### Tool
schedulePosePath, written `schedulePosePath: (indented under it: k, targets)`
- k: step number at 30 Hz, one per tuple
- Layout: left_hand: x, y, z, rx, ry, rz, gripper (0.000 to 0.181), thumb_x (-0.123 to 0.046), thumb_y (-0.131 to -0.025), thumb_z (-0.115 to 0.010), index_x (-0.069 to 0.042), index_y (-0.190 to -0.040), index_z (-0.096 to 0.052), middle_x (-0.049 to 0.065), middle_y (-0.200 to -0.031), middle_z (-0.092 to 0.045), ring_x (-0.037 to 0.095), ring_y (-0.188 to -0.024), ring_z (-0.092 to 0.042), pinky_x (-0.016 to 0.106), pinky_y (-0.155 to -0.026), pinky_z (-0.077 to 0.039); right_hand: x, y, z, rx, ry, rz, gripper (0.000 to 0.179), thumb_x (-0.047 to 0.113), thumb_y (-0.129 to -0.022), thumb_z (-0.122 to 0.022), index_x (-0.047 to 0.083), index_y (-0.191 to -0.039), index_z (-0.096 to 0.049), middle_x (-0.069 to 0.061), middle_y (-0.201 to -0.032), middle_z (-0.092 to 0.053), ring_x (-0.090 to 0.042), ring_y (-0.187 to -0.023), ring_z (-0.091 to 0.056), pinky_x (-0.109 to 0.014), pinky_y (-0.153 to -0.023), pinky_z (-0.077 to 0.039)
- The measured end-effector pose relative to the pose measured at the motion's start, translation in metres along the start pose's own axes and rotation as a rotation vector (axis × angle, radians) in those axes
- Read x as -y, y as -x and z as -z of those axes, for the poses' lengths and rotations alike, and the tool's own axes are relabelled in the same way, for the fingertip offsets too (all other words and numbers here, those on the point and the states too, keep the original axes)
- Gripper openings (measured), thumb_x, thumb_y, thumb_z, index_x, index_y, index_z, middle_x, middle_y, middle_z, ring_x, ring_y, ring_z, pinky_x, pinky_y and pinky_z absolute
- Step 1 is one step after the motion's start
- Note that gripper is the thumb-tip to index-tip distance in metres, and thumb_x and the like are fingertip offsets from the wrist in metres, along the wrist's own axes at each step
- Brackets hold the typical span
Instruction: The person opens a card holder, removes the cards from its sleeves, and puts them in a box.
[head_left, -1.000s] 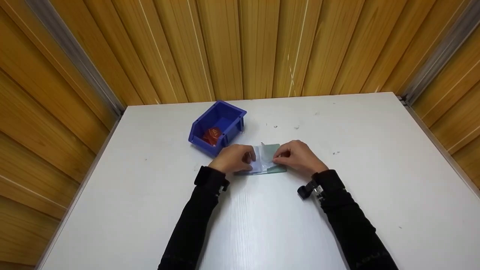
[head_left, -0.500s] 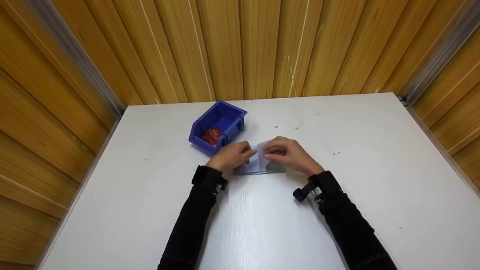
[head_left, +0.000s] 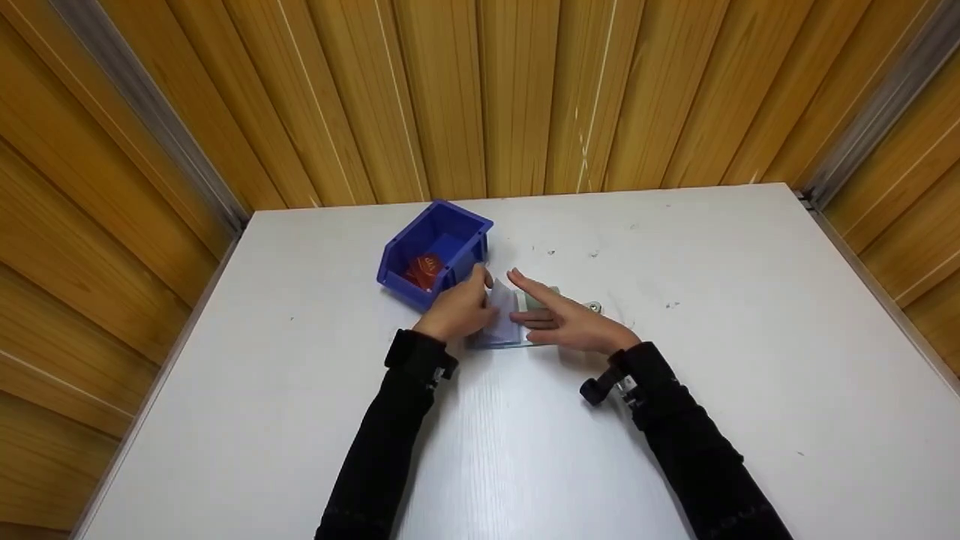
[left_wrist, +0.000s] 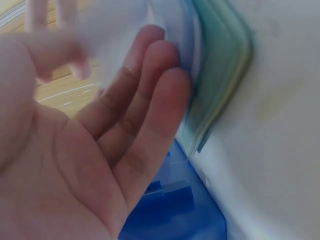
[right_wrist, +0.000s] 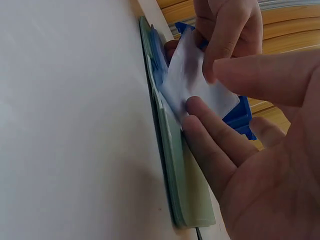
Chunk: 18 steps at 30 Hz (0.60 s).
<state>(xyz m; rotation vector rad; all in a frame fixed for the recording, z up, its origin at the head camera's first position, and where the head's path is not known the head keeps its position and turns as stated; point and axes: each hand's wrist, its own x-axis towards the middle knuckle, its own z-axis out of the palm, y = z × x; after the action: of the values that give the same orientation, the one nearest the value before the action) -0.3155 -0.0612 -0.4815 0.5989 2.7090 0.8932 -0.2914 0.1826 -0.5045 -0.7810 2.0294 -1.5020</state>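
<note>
On the white table lies an unfolded green card holder [right_wrist: 187, 185] with clear plastic sleeves; a small strap with a round metal snap [head_left: 593, 307] juts from its right side. My left hand [head_left: 456, 307] pinches a translucent sleeve [right_wrist: 212, 95] between thumb and fingers, lifting it off the holder's left half. My right hand [head_left: 577, 324] has its fingers extended; two fingertips touch the base of that sleeve in the right wrist view, and the thumb stands apart. Part of the holder is hidden behind both hands.
A blue plastic bin [head_left: 471, 259] stands just beyond my left hand, with red card-like packets [head_left: 425, 271] inside. Wood-patterned panels [head_left: 517, 97] rise behind the white table [head_left: 480, 450] and at both sides.
My right hand has moved left across the holder and its fingers have straightened from a pinch. The sleeve has swung leftward into my left hand, uncovering the strap at right.
</note>
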Motion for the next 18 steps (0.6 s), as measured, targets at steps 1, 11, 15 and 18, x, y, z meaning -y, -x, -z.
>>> schedulePosePath:
  k: [1,11,15,18]
  targets:
    - [0.000,0.000,0.000,-0.004,-0.022,0.002,0.044,-0.013,-0.093,-0.071,-0.011,-0.127,-0.042,0.002,-0.084,-0.055,0.019,-0.071,-0.055,0.032,-0.067,-0.042,-0.001,0.001,0.001,-0.009,0.015,-0.010,0.091,0.005,-0.100,-0.066,0.037,-0.166,-0.012,0.004,-0.175,-0.004,-0.030,-0.149,-0.044,-0.042,-0.111,-0.047]
    - [0.000,0.001,-0.001,-0.017,-0.130,0.034,0.064,-0.002,-0.083,-0.075,-0.014,-0.133,-0.038,0.005,-0.082,-0.059,0.022,-0.072,-0.056,0.035,-0.067,-0.042,-0.005,0.007,0.013,-0.167,0.395,-0.071,0.071,0.006,-0.091,-0.078,0.011,-0.155,-0.048,-0.014,-0.157,-0.047,-0.033,-0.141,-0.052,-0.047,-0.117,-0.041]
    - [0.000,0.001,-0.002,0.017,-0.140,0.022,0.064,0.000,-0.089,-0.067,-0.019,-0.144,-0.040,0.008,-0.085,-0.061,0.024,-0.072,-0.054,0.036,-0.068,-0.042,-0.008,0.007,0.015,-0.169,0.310,-0.063,0.061,0.006,-0.096,-0.072,0.008,-0.152,-0.050,-0.017,-0.159,-0.044,-0.036,-0.144,-0.048,-0.046,-0.116,-0.041]
    - [-0.001,0.000,-0.004,0.057,-0.172,0.016,0.062,-0.004,-0.096,-0.061,-0.026,-0.152,-0.045,0.013,-0.100,-0.070,0.027,-0.084,-0.059,0.040,-0.078,-0.048,-0.008,0.008,0.016,-0.163,0.277,-0.066,0.056,0.007,-0.098,-0.070,0.007,-0.151,-0.052,-0.018,-0.158,-0.044,-0.036,-0.146,-0.046,-0.046,-0.118,-0.039]
